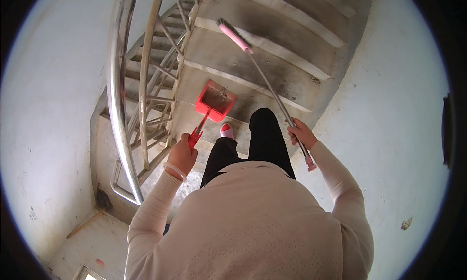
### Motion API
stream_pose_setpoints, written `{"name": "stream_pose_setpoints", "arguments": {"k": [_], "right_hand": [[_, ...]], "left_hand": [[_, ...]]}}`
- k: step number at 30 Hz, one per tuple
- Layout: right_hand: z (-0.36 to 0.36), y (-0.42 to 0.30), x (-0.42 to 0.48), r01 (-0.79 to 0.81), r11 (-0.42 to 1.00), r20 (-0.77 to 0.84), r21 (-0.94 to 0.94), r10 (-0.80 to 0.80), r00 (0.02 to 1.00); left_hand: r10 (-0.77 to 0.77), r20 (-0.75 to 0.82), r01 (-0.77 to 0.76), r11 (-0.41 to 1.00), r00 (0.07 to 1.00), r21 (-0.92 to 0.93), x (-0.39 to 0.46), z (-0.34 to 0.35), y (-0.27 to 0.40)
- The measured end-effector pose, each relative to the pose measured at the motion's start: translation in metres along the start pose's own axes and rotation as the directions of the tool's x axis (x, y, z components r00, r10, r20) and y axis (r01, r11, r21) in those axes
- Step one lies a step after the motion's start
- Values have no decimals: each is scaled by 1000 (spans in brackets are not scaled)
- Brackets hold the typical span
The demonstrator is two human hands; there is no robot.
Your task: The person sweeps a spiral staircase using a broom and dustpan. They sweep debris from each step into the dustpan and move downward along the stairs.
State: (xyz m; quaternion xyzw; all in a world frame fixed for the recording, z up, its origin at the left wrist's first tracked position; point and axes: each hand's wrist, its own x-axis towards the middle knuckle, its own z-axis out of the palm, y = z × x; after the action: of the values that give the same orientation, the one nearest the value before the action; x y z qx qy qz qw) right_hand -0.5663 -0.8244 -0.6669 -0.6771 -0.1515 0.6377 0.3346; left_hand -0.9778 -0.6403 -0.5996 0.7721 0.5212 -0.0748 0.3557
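Note:
My left hand (183, 154) is closed around the red handle of a long-handled dustpan. The red plastic pan (216, 101) lies on or just over a step ahead of my feet, with some debris in it. In my right hand (302, 134) is the metal shaft of a broom (270, 86). Its pink head with dark bristles (233, 36) reaches up and to the left over the higher steps; whether the bristles touch concrete I cannot tell. Dark dirt stains mark the concrete stairs (251, 70) around it.
A polished metal handrail (117, 97) with railing bars runs along the left, and a lower stair flight (158, 42) shows through it. A pale wall (394, 97) borders the stairs on the right. A dark object (103, 199) and a thin yellowish stick (84, 224) lie at the lower left.

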Motion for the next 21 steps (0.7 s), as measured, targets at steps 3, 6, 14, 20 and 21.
{"name": "stream_pose_setpoints", "arguments": {"k": [3, 6, 14, 20, 21], "right_hand": [[17, -1, 41, -17, 885, -112, -464, -39, 993], [48, 4, 84, 287, 546, 24, -787, -437, 899], [91, -18, 207, 129, 828, 59, -546, -116, 991], [55, -7, 281, -108, 751, -121, -652, 38, 992], [41, 0, 286, -182, 732, -170, -657, 92, 981]], "left_hand": [[13, -17, -13, 1000, 1000, 1, -2, 2, -1], [23, -31, -23, 1000, 999, 5, -6, 3, -2], [-37, -32, 38, 999, 999, 13, -5, 7, 5], [-89, -39, 90, 996, 995, 28, 3, 10, 11], [-104, -44, 106, 994, 994, 38, 4, 11, 12]]}}
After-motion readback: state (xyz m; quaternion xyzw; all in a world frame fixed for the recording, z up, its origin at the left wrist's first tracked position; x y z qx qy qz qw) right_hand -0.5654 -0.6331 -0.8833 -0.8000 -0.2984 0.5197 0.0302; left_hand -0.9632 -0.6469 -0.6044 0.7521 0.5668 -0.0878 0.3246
